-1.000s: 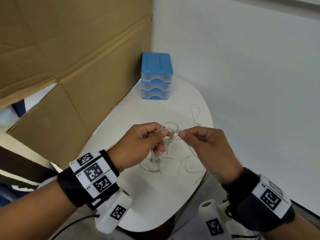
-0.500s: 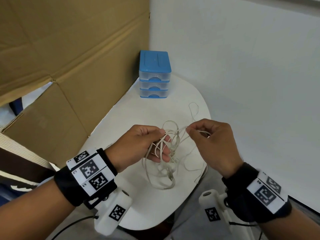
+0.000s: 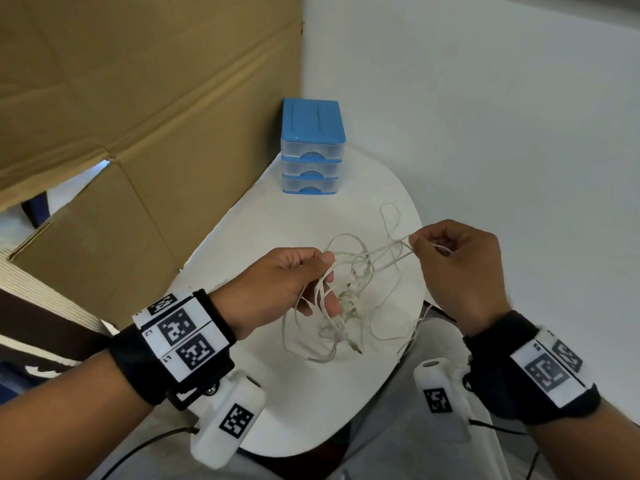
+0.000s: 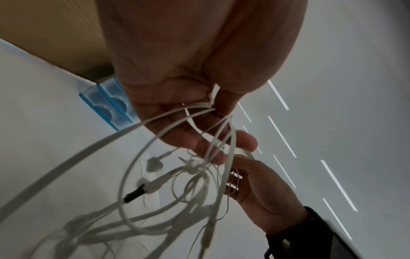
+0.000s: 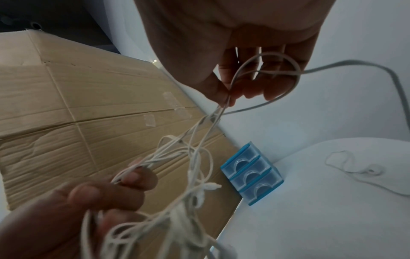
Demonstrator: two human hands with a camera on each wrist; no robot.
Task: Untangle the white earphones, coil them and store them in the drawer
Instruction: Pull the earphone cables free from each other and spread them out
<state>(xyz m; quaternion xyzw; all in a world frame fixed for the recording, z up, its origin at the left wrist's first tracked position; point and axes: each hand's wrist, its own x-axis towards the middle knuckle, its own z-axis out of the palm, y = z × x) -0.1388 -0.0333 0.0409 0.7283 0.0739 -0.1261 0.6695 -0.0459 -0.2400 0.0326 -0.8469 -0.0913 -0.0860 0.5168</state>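
A tangle of white earphones (image 3: 346, 299) hangs above the white table (image 3: 311, 410), held between both hands. My left hand (image 3: 294, 282) grips several loops of the cable, with a knotted bunch and the plug dangling below it (image 4: 199, 168). My right hand (image 3: 446, 254) pinches a pair of strands between thumb and forefinger and holds them out to the right, taut from the tangle (image 5: 224, 106). One earbud end (image 5: 372, 170) lies on the table beyond the hands. The blue three-drawer unit (image 3: 313, 147) stands at the table's far end with all its drawers closed.
A big cardboard sheet (image 3: 121, 116) leans along the table's left side. A white wall (image 3: 502, 116) runs close on the right. The table's rounded right edge (image 3: 412, 216) lies just under my right hand.
My hands have moved apart: the right hand has drawn its strands out to the right and a little up, stretching them from the tangle. More loops now hang from the left hand.
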